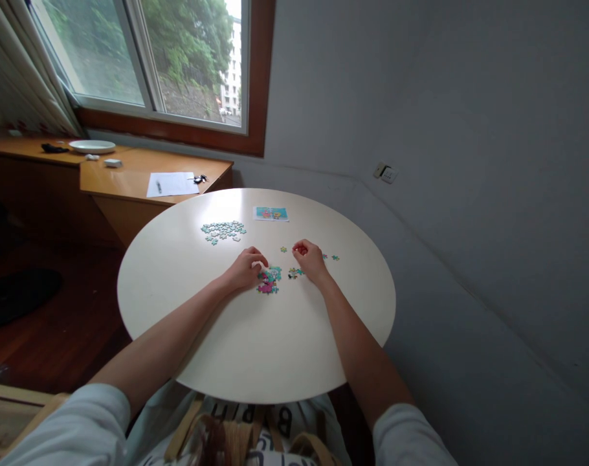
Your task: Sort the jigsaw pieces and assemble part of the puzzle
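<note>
A partly joined jigsaw puzzle [269, 285], pink and teal, lies on the round white table [255, 349]. My left hand [246, 268] is at its upper left edge, fingers curled together; whatever they may grip is too small to make out. To the right, my right hand [311, 260] hovers with its fingertips pinched, and what is between them is hidden. A small cluster of joined puzzle pieces [293, 273] lies just left of the right wrist. One loose yellow-green puzzle piece [283, 249] sits between the two hands, farther from me.
Many loose puzzle pieces [223, 230] are spread at the table's far left. The picture card [271, 214] lies near the far edge. Another puzzle piece [335, 257] rests right of my right hand. A wooden desk [129, 184] carries paper [172, 184], keys and a white plate.
</note>
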A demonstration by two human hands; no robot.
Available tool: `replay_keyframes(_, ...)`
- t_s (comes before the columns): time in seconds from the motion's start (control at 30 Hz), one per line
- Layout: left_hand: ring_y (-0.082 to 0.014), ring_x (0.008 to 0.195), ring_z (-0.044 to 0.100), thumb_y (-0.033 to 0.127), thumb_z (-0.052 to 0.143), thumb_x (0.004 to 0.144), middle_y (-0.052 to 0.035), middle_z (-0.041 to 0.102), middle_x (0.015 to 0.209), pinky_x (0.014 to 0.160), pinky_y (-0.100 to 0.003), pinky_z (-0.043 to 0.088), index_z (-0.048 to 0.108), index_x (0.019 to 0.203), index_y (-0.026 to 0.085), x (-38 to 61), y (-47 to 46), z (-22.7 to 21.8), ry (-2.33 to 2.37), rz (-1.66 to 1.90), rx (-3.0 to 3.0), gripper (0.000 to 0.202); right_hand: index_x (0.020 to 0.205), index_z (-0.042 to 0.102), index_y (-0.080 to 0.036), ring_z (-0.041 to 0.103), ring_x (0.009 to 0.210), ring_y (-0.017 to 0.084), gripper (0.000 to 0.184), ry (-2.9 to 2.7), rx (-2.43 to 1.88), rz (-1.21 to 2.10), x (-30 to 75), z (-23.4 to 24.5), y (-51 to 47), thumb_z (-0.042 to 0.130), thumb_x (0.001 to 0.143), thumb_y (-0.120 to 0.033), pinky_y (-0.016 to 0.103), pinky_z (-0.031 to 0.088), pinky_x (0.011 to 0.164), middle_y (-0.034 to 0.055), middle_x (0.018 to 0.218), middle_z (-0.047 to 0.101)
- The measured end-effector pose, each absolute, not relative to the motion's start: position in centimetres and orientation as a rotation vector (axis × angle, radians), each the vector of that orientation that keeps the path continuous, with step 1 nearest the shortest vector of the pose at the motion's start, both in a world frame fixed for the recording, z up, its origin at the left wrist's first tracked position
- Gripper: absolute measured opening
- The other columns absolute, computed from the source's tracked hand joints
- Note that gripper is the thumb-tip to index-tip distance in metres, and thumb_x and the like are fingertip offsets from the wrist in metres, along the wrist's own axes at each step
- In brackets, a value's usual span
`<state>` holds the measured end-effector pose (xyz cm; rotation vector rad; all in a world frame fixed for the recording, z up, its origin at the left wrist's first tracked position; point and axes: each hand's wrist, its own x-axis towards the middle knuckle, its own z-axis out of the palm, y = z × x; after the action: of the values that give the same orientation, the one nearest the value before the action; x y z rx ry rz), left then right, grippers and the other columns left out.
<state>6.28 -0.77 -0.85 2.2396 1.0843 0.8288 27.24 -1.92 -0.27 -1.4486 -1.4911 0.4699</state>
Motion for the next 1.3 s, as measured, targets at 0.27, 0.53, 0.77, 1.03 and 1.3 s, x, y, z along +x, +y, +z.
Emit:
replay_keyframes(0.27, -0.0138, 0.070, 0.054, 0.013, 0.049, 0.074, -0.0054, 0.056, 0.088, 0.075, -0.030, 0.049, 0.067, 0.074, 0.016, 6.3, -0.6, -1.3, 1.114, 0.797, 2.230, 0.018, 0.075, 0.064, -0.017, 0.049, 0.057, 0.012, 0.015, -1.556, -1.646, 0.437, 30.0, -0.1, -1.9, 0.052, 0.068, -0.019, 0.024, 0.039, 0.057, -0.0011, 0.065, 0.058)
replay_keyframes(0.53, -0.0143, 0.070, 0.054, 0.014, 0.048, 0.075, -0.0050, 0.057, 0.084, 0.072, -0.028, 0.048, 0.068, 0.081, 0.016, 6.1, -0.3, -1.5, 1.105, 0.806, 2.293, 0.021, 0.079, 0.070, -0.017, 0.059, 0.073, 0.014, 0.017, -1.473, -1.939, 0.241, 33.3, 0.2, -2.2, 0.055, 0.072, -0.015, 0.024, 0.043, 0.068, 0.0050, 0.079, 0.069)
replay_keyframes(0.77, -0.0159, 0.072, 0.054, 0.018, 0.046, 0.077, -0.0057, 0.059, 0.082, 0.072, -0.030, 0.047, 0.069, 0.082, 0.016, 6.1, -0.3, -1.5, 1.121, 0.801, 2.321, 0.023, 0.082, 0.072, -0.017, 0.063, 0.078, 0.016, 0.016, -1.356, -2.062, 0.196, 35.3, -0.3, -2.2, 0.057, 0.074, -0.016, 0.025, 0.044, 0.070, 0.0075, 0.084, 0.071)
replay_keyframes(1.03, -0.0175, 0.077, 0.056, 0.019, 0.048, 0.077, -0.0064, 0.061, 0.083, 0.075, -0.030, 0.047, 0.069, 0.079, 0.017, 6.1, -0.3, -1.3, 1.102, 0.779, 2.340, 0.022, 0.077, 0.071, -0.020, 0.062, 0.073, 0.016, 0.010, -1.303, -2.176, 0.245, 36.2, -0.6, -2.6, 0.064, 0.071, -0.022, 0.024, 0.042, 0.064, 0.0066, 0.082, 0.071)
replay_keyframes(1.3, -0.0169, 0.075, 0.056, 0.017, 0.047, 0.077, -0.0066, 0.060, 0.083, 0.073, -0.029, 0.047, 0.069, 0.077, 0.016, 6.1, -0.2, -1.4, 1.088, 0.775, 2.329, 0.022, 0.088, 0.073, -0.022, 0.063, 0.081, 0.019, 0.024, -1.241, -2.214, 0.212, 36.2, -0.3, -2.7, 0.056, 0.073, -0.014, 0.027, 0.044, 0.070, 0.0082, 0.096, 0.070)
